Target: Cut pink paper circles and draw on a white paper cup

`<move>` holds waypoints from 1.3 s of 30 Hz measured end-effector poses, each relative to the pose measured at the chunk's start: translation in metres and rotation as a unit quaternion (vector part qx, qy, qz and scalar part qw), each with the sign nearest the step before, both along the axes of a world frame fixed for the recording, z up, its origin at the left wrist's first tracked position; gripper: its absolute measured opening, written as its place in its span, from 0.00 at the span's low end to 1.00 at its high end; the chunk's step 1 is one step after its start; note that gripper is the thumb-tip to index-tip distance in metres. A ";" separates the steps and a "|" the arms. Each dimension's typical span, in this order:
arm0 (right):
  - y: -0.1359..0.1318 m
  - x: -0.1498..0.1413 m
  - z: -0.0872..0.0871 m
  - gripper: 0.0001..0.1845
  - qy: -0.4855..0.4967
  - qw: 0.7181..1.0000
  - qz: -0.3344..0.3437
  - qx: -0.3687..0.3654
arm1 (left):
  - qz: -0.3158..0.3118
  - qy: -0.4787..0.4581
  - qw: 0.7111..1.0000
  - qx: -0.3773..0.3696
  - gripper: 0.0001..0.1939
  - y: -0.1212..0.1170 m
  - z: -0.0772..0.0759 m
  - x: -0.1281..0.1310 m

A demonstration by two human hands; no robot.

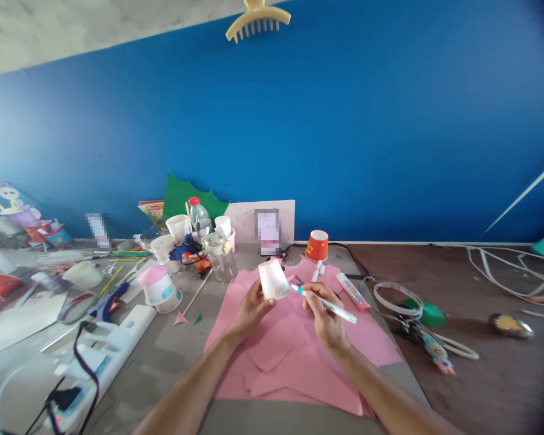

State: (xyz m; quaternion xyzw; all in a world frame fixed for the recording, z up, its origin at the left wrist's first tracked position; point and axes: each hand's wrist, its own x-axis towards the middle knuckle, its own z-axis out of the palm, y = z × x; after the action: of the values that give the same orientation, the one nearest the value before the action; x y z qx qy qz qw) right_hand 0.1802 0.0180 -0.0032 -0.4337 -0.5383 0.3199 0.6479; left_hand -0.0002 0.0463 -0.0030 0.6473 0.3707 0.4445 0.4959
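A white paper cup [272,279] with faint coloured marks near its lower rim is tilted in my left hand [251,307], fingers wrapped around its side. In my right hand [325,314] is a white marker [340,311], its teal tip pointing at the cup's marked side. Whether the tip touches the cup I cannot tell. Both hands are above overlapping pink paper sheets [281,362]. A marker cap or second white marker [317,270] and a pink-and-white tube [353,292] lie on the sheets to the right.
A red paper cup [318,245] stands behind the sheets. To the left are a glass jar [220,258], a pink-topped white cup [158,287] and a power strip [113,362] with cables. White cables [398,299] and a keychain [437,353] lie at the right.
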 end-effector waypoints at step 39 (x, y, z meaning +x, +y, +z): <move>0.001 0.003 -0.006 0.11 -0.106 0.994 -0.014 0.024 | -0.006 -0.026 1.000 -0.005 0.37 0.000 -0.001 0.002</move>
State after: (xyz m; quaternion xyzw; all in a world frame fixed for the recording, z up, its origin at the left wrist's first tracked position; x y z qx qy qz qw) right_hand 0.1832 0.0195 -0.0093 -0.4567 -0.6052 0.2501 0.6022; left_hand 0.0018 0.0458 -0.0036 0.6349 0.3559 0.4565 0.5118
